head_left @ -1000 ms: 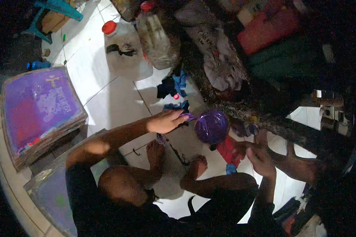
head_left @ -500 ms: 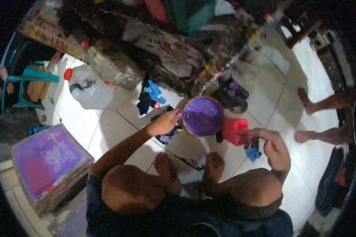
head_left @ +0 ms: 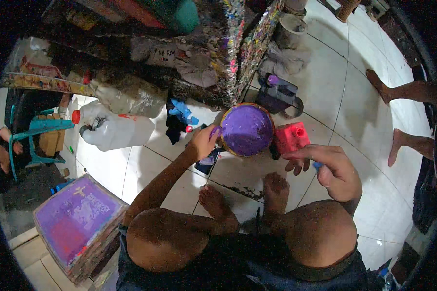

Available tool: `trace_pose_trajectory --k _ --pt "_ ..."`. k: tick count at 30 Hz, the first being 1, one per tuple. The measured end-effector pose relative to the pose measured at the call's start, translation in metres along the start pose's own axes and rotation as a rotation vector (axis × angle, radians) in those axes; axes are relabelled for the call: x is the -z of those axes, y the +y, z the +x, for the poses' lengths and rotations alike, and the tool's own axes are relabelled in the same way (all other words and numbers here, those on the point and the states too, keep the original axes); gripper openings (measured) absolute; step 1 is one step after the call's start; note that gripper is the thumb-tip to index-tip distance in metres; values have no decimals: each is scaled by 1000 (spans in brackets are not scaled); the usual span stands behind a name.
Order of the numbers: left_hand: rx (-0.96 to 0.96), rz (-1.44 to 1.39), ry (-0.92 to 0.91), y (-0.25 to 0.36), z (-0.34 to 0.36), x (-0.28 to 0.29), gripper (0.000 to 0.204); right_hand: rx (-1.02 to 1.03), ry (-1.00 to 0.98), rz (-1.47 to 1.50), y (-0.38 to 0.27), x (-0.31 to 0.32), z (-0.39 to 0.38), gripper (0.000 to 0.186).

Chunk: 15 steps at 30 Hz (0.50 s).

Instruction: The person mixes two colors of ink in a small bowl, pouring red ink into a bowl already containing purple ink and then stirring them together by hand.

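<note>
One round purple bowl (head_left: 247,106), its rim stained yellowish, sits approx. mid-view; purple paint (head_left: 251,135) covers its btm & coats its wall. L hand (head_left: 204,141) is at bowl's L side, fingers closed on a purple-coated piece (head_left: 215,131) at the rim; can't tell if that's part of bowl. R hand (head_left: 332,170) is loosely open, fingers spread, right by a boxy red container (head_left: 290,138) w/ one round opening on top; can't tell if they touch, & inside of container too dark to read. Container is just R of bowl. Other vessels: 1 translucent jug (head_left: 124,131) w/ red cap, lying L of bowl, contents unclear; 1 bigger cloudy bottle (head_left: 138,94) behind it, contents also unclear; 1 dark jug (head_left: 276,97) w/ purple cap, just beyond bowl; 1 grey pail (head_left: 291,33) farther back. Blue & black cloth scraps (head_left: 182,114) lie between translucent jug & bowl, count unclear, w/ 1 small red-and-white cap (head_left: 189,129) next to them. Also 1 teal stool (head_left: 39,130) far L, 1 purple-faced stack of panels (head_left: 77,220) lower L, & 2 bare feet of another person (head_left: 391,119) at R.
</note>
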<state>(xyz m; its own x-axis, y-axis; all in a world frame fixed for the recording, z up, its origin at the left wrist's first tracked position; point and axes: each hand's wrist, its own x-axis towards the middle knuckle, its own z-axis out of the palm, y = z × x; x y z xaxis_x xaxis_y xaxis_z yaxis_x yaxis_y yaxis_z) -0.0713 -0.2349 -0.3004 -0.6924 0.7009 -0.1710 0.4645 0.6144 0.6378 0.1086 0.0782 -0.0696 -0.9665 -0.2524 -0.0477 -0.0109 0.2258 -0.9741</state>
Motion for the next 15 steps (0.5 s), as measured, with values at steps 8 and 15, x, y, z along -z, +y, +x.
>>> trace_pose_trajectory --k 8,15 --pt "-103 46 179 -26 -4 -22 26 39 -8 58 4 5 -2 58" --pt "-162 163 199 -17 -3 -19 27 63 -12 32 8 7 -7 56"
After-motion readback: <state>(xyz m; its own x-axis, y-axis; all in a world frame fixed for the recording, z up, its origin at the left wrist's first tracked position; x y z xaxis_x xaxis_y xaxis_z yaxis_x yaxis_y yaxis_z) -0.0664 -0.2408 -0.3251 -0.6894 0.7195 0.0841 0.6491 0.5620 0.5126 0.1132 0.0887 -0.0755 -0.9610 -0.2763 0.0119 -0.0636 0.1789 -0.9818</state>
